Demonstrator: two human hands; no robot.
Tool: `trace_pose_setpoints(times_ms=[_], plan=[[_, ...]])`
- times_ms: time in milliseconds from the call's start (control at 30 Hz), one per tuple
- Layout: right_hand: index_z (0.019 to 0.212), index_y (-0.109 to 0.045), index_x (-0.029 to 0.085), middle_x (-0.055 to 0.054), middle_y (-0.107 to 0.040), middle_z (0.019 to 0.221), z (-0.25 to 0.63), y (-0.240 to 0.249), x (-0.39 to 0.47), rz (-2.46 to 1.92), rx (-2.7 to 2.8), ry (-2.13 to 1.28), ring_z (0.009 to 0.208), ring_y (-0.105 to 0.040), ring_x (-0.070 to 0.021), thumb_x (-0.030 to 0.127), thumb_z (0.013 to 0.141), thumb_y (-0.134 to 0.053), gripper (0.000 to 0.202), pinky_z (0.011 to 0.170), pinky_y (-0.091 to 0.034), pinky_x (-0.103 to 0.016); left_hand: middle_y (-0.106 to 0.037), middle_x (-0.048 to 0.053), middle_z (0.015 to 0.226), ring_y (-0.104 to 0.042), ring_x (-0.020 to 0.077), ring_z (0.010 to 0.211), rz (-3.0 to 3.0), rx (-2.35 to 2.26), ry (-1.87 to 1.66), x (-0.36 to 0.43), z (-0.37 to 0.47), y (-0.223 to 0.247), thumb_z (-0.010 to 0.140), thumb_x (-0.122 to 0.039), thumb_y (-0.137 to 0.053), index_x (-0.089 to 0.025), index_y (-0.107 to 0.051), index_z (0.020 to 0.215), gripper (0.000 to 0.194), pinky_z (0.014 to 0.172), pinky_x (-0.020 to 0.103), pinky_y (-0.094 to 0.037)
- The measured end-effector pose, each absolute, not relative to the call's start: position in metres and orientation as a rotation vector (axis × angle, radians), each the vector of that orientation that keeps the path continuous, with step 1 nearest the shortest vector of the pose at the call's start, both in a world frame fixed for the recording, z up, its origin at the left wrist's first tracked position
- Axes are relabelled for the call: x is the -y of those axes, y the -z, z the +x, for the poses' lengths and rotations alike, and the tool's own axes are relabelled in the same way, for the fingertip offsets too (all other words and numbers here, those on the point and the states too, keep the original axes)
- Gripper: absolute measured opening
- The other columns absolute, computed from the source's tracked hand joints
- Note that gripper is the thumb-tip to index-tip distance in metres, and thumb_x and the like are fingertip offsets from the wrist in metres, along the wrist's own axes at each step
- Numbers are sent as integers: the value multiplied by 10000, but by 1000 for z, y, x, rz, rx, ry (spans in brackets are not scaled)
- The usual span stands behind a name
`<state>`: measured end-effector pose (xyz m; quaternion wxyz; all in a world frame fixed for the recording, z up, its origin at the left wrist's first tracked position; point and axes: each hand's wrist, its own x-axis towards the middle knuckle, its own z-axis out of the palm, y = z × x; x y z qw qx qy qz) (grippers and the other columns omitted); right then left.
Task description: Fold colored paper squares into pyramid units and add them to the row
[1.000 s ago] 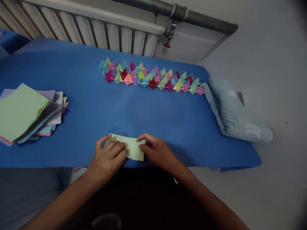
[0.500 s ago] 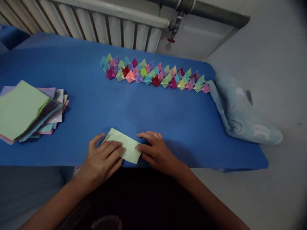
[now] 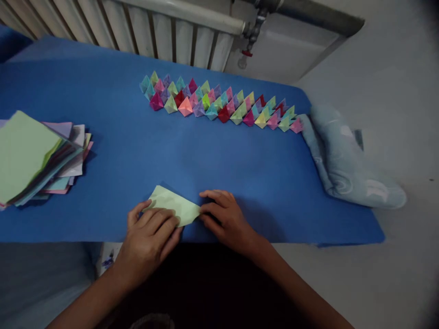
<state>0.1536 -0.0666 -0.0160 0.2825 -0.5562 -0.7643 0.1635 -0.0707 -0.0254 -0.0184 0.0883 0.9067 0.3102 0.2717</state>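
A pale green sheet of origami paper (image 3: 174, 204), folded over, lies near the front edge of the blue table. My left hand (image 3: 147, 235) rests over its left part, fingers closed together on the paper and thumb at the far left edge. My right hand (image 3: 226, 219) pinches the sheet's right corner between thumb and fingers. That corner is turned in, so the right end tapers to a point. Part of the near edge is hidden under my left fingers.
Several rows of folded paper pieces (image 3: 212, 109) in many colours stand across the back of the blue table (image 3: 137, 151). At the left is a stack of coloured paper (image 3: 27, 155). A rolled light-blue blanket (image 3: 346, 155) lies at the right, and a radiator (image 3: 164, 39) runs behind.
The paper's lower right corner has been folded in, turning its square right end into a point. My right hand has shifted slightly right with the corner. The view has shifted a little.
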Motion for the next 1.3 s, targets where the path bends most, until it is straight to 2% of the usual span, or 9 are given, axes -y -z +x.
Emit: trace_pose_setpoints(times_ms=[133,433,1000,1167,1300], plan=[[873,-668,196,-96,-638,1204,151,15,63,-1532,1978,-483,1123,-570,-223,239,919,-572,115,951,-422,-406,-687,26,867,-629,193,822,2628,-998,-788,23,-68,18,911,-224,-589,-190,-645,916,66,945,439,-357],[782,-631,191,-113,-614,1247,147,13,60,-1701,1872,-517,1172,-548,-264,210,845,-661,73,952,-408,-447,-660,36,878,-592,222,883,2497,-1142,-692,24,-64,22,958,-293,-489,-201,-623,798,228,869,407,-358],[769,-601,192,-102,-601,1271,146,20,60,-1749,1888,-441,1185,-520,-271,209,849,-659,101,962,-397,-448,-666,68,930,-581,227,874,2597,-1265,-675,24,-62,32,954,-334,-491,-194,-591,768,254,793,384,-384],[840,-623,191,-96,-626,1211,146,16,59,-1767,1938,-404,1134,-533,-267,221,859,-653,47,939,-407,-433,-645,95,992,-567,243,904,2686,-1225,-698,23,-73,38,945,-284,-514,-198,-657,968,168,779,383,-398],[1000,-640,188,-78,-673,1058,141,3,58,-1836,2113,-435,959,-579,-242,164,888,-587,126,837,-441,-391,-643,75,1006,-566,243,925,2782,-1048,-675,22,-86,40,935,-173,-495,-285,-679,1088,265,810,399,-406]])
